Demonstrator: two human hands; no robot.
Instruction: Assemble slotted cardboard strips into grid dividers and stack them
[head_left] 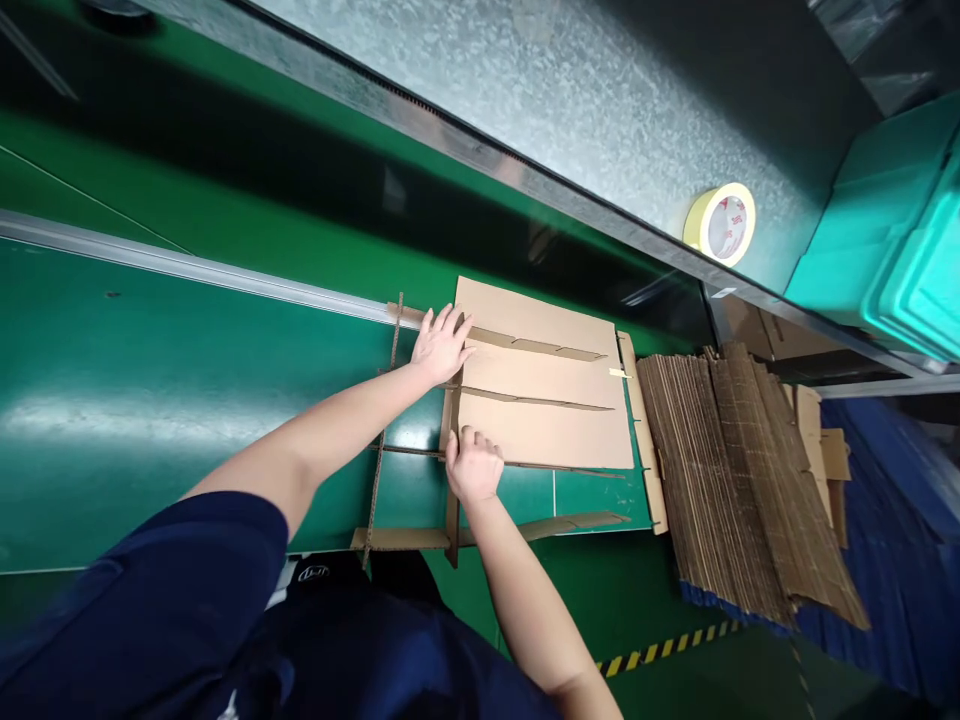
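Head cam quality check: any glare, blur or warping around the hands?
Head view: soft glare patch on the green belt, left of the arms; left hand, right hand and cardboard divider sharp and evenly lit; whole scene tilted, metal rail running diagonally; dark shadow band under the steel ledge.

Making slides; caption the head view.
Left hand and right hand rest on a cardboard divider on a green table beside stacked strips.
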